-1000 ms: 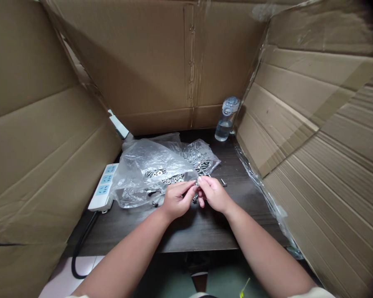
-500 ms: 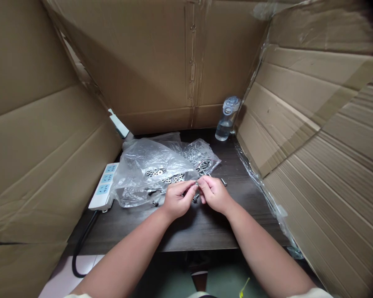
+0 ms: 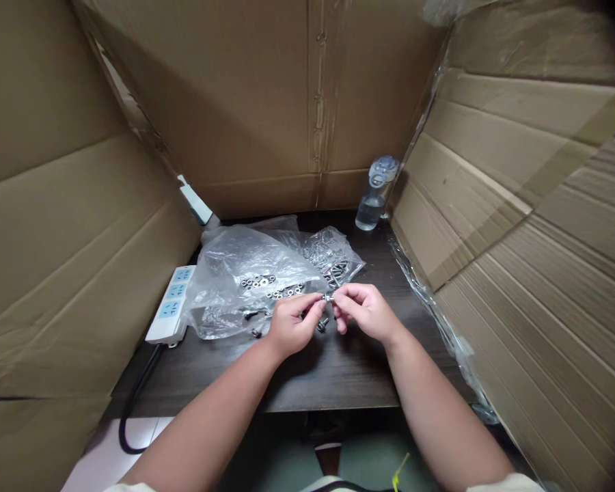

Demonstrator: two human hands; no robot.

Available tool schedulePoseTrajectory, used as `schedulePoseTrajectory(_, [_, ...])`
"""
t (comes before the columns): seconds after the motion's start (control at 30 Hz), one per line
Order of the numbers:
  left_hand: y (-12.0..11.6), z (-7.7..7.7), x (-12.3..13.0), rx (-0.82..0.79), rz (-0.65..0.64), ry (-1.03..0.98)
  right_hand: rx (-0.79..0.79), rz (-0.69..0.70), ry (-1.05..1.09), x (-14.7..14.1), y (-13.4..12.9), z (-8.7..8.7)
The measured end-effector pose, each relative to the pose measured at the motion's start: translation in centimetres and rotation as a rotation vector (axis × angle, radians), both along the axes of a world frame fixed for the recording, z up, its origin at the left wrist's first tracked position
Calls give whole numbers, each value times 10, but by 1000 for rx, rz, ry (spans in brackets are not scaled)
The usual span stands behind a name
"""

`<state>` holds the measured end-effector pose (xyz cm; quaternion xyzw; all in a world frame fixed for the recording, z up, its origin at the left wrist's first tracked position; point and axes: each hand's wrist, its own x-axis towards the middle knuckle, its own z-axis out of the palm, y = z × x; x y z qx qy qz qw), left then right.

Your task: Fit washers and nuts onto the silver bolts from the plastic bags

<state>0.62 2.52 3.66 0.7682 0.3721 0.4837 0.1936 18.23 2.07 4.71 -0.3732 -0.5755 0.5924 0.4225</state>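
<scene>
My left hand (image 3: 298, 321) pinches one end of a small metal bolt (image 3: 328, 298) that has a nut or washer on it. The fingers of my right hand (image 3: 363, 311) close on the bolt's other end. Left of and beyond my hands, washers and nuts (image 3: 259, 281) lie on a clear plastic bag (image 3: 236, 256). A second clear bag of bolts (image 3: 333, 256) lies just beyond my right hand. Near my left hand, a few dark bolts (image 3: 322, 325) rest on the dark table (image 3: 333, 389).
A white power strip (image 3: 170, 307) with a black cable sits at the left. A water bottle (image 3: 376, 195) stands at the back right. Cardboard walls (image 3: 256, 102) surround the table on three sides. A white object (image 3: 195, 201) leans at the back left.
My right hand has shifted slightly right, away from my left hand, and the small bolt now shows between the fingers. The view has moved slightly.
</scene>
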Motion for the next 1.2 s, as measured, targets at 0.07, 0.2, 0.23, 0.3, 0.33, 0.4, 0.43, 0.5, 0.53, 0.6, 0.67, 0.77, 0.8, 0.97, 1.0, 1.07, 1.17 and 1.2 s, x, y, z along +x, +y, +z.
schedulePoseTrajectory(0.07, [0,1,0,-52,0,-15,-15,33,3,4,0,1])
schedulePoseTrajectory(0.2, [0,5,0,-335,14,-179,66,0,-177,9,3,-3])
schedulePoseTrajectory(0.23, [0,7,0,-455,14,-263,143,-25,-281,10,5,-5])
schedulePoseTrajectory(0.3, [2,10,0,-735,-17,-464,332,-59,-525,11,10,-11])
schedulePoseTrajectory(0.33, [3,12,-1,-872,-53,-565,418,-65,-640,11,12,-14])
schedulePoseTrajectory(0.4, [5,16,-4,-1086,-147,-728,518,-73,-814,10,16,-19])
schedulePoseTrajectory(0.43, [7,17,-6,-1159,-193,-788,530,-77,-873,10,17,-21])
schedulePoseTrajectory(0.5, [9,20,-9,-1266,-275,-879,530,-78,-955,9,19,-24])
schedulePoseTrajectory(0.53, [9,20,-10,-1310,-312,-920,530,-75,-981,8,19,-25])
schedulePoseTrajectory(0.6, [10,21,-12,-1387,-386,-997,527,-60,-1016,7,20,-26])
schedulePoseTrajectory(0.67, [10,20,-12,-1441,-450,-1047,518,-42,-1046,6,21,-26])
schedulePoseTrajectory(0.77, [9,18,-11,-1496,-505,-1078,485,-15,-1094,5,22,-27])
schedulePoseTrajectory(0.8, [9,17,-11,-1515,-516,-1088,475,-10,-1103,5,22,-27])
schedulePoseTrajectory(0.97, [10,14,-10,-1582,-563,-1157,471,-49,-1043,5,19,-21])
schedulePoseTrajectory(1.0, [10,14,-10,-1578,-566,-1161,475,-85,-995,5,18,-18])
schedulePoseTrajectory(1.07, [9,15,-9,-1538,-549,-1144,463,-155,-834,4,13,-12])
schedulePoseTrajectory(1.17, [5,16,-5,-1407,-475,-1069,361,-91,-510,0,3,-3])
schedulePoseTrajectory(1.2, [3,16,-3,-1351,-442,-1040,316,-38,-419,-3,0,-1])
